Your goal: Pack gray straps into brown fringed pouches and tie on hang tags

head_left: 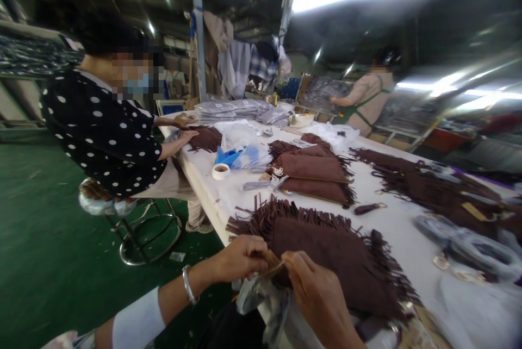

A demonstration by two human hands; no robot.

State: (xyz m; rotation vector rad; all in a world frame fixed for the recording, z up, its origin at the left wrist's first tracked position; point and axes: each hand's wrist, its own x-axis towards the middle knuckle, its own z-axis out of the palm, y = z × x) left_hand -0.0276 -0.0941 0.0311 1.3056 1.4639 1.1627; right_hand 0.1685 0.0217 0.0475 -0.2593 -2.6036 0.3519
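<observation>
A dark brown fringed bag [322,256] lies flat at the near edge of the table. Just in front of its left end, my left hand [244,256] pinches one side of a small tan piece [274,266]. On the other side of that piece, my right hand [316,289] is closed with thumb and fingers. Whether the tan piece belongs to the bag or is a separate strip, I cannot tell. Crumpled clear plastic [249,293] hangs below my fingers, over the table edge.
More brown fringed bags [312,169] are stacked beyond, with a tape roll [221,171] to their left. Coiled straps in plastic [468,243] and fringed pieces [424,183] lie rightward. A co-worker [101,126] sits at the left edge; another person [367,99] stands farther back.
</observation>
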